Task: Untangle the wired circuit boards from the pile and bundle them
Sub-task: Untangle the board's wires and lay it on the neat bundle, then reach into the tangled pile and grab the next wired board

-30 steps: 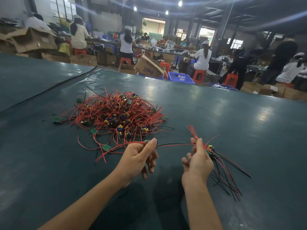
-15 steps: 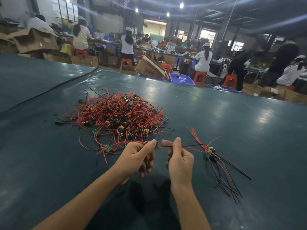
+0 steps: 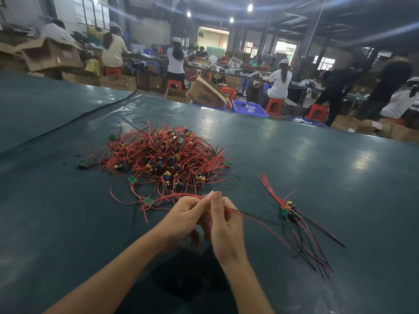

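A tangled pile [image 3: 163,159] of small green circuit boards with red and black wires lies on the dark green table [image 3: 317,168], beyond my hands. My left hand [image 3: 183,218] and my right hand [image 3: 224,225] meet in front of the pile, and both pinch one wired board's wires [image 3: 254,219]. The red and black wires trail right from my right hand; another red wire runs left from my left hand. A sorted bundle [image 3: 292,211] of boards with straightened wires lies apart to the right.
A loose green board [image 3: 147,201] lies just left of my left hand. The table's far edge borders a workshop with people on red stools, cardboard boxes [image 3: 207,92] and blue crates [image 3: 248,108]. A seam [image 3: 68,123] crosses the table at the left.
My right hand let go of the sorted bundle at the right and moved left to meet my left hand, sliding along the wires. The bundle now lies on the table.
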`<state>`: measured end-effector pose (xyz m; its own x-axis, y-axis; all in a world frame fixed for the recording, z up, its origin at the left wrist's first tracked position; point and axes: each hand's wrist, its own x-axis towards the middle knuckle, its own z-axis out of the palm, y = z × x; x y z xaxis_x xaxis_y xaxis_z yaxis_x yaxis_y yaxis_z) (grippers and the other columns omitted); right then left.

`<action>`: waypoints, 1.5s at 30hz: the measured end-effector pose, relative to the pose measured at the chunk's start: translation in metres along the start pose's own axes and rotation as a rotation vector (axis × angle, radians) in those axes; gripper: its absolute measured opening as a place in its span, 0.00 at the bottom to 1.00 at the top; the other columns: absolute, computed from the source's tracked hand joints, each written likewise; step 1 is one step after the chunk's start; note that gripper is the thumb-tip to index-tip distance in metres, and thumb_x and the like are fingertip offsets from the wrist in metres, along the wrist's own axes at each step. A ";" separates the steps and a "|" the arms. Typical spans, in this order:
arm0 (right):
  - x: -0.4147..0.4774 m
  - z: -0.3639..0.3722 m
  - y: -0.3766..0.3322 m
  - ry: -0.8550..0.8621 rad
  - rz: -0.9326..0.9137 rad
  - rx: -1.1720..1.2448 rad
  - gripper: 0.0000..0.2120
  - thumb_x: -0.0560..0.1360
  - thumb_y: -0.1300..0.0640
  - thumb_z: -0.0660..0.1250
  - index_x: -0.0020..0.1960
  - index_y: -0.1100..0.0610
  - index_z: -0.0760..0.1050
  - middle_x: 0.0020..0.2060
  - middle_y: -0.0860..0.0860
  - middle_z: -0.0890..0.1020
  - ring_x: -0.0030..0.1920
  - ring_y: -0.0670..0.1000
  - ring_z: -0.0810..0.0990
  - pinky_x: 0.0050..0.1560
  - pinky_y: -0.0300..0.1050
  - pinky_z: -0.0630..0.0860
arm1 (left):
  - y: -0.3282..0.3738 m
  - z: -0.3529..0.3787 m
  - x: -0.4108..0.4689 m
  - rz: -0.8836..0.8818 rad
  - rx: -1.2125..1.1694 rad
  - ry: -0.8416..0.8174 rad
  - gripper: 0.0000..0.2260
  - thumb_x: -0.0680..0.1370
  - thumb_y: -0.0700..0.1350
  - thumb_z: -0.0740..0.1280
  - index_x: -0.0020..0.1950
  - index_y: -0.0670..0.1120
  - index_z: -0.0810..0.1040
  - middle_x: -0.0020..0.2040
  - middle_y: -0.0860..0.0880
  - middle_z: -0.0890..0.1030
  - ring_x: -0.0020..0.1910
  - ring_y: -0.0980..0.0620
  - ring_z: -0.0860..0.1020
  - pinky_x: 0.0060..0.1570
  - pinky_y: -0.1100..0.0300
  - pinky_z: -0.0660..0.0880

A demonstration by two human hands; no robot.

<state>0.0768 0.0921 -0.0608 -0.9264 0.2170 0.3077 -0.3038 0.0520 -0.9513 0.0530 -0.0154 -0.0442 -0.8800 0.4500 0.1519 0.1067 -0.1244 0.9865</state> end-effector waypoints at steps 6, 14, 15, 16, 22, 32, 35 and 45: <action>0.005 -0.004 0.003 0.148 0.102 -0.067 0.30 0.83 0.42 0.54 0.29 0.61 0.66 0.25 0.55 0.70 0.28 0.54 0.69 0.32 0.53 0.71 | -0.003 -0.002 0.003 -0.057 0.057 0.086 0.29 0.74 0.66 0.56 0.24 0.47 0.75 0.26 0.46 0.78 0.24 0.52 0.76 0.32 0.61 0.75; 0.035 -0.066 0.001 0.539 0.492 0.487 0.23 0.82 0.40 0.55 0.35 0.53 0.66 0.18 0.44 0.63 0.18 0.44 0.57 0.19 0.32 0.56 | -0.003 -0.026 0.001 0.448 0.364 0.429 0.24 0.81 0.54 0.59 0.30 0.42 0.77 0.26 0.45 0.78 0.22 0.50 0.75 0.20 0.64 0.67; 0.038 -0.074 0.002 0.554 0.494 0.496 0.23 0.82 0.39 0.55 0.36 0.53 0.67 0.19 0.44 0.63 0.17 0.44 0.58 0.19 0.32 0.57 | -0.003 -0.033 0.002 0.499 0.456 0.461 0.24 0.80 0.54 0.59 0.30 0.42 0.77 0.25 0.46 0.76 0.22 0.50 0.74 0.21 0.61 0.68; 0.040 -0.080 0.002 0.554 0.495 0.490 0.23 0.82 0.39 0.55 0.36 0.54 0.68 0.19 0.44 0.63 0.17 0.44 0.58 0.19 0.31 0.57 | -0.003 -0.040 0.003 0.534 0.580 0.494 0.24 0.80 0.54 0.59 0.30 0.41 0.76 0.25 0.48 0.75 0.23 0.50 0.73 0.23 0.57 0.69; 0.048 -0.090 0.004 0.468 0.545 0.540 0.22 0.82 0.38 0.53 0.40 0.54 0.72 0.26 0.47 0.63 0.18 0.44 0.59 0.18 0.31 0.57 | -0.016 -0.074 0.002 0.379 1.094 0.627 0.15 0.77 0.52 0.65 0.33 0.46 0.77 0.31 0.54 0.76 0.31 0.51 0.74 0.30 0.57 0.73; 0.048 -0.098 0.007 0.524 0.581 0.644 0.06 0.81 0.54 0.61 0.46 0.53 0.70 0.32 0.48 0.69 0.19 0.44 0.61 0.18 0.32 0.60 | -0.018 -0.088 0.004 -0.076 1.288 0.506 0.06 0.74 0.48 0.65 0.49 0.54 0.79 0.48 0.55 0.76 0.51 0.51 0.73 0.42 0.56 0.72; 0.047 -0.095 0.009 0.547 0.574 0.604 0.03 0.80 0.56 0.64 0.48 0.54 0.74 0.32 0.49 0.70 0.19 0.44 0.62 0.19 0.33 0.61 | -0.015 -0.087 0.004 -0.185 1.330 0.379 0.08 0.74 0.48 0.64 0.52 0.54 0.77 0.52 0.54 0.75 0.54 0.50 0.71 0.50 0.53 0.73; 0.042 -0.085 0.010 0.533 0.538 0.408 0.05 0.80 0.55 0.64 0.51 0.52 0.79 0.34 0.49 0.74 0.21 0.44 0.67 0.20 0.36 0.67 | -0.013 -0.080 0.003 0.237 1.090 0.548 0.09 0.72 0.32 0.67 0.48 0.41 0.81 0.48 0.48 0.78 0.44 0.49 0.75 0.46 0.57 0.72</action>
<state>0.0541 0.1841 -0.0591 -0.7700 0.5460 -0.3302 -0.0043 -0.5219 -0.8530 0.0118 -0.0831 -0.0610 -0.8356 0.0556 0.5465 0.3874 0.7650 0.5145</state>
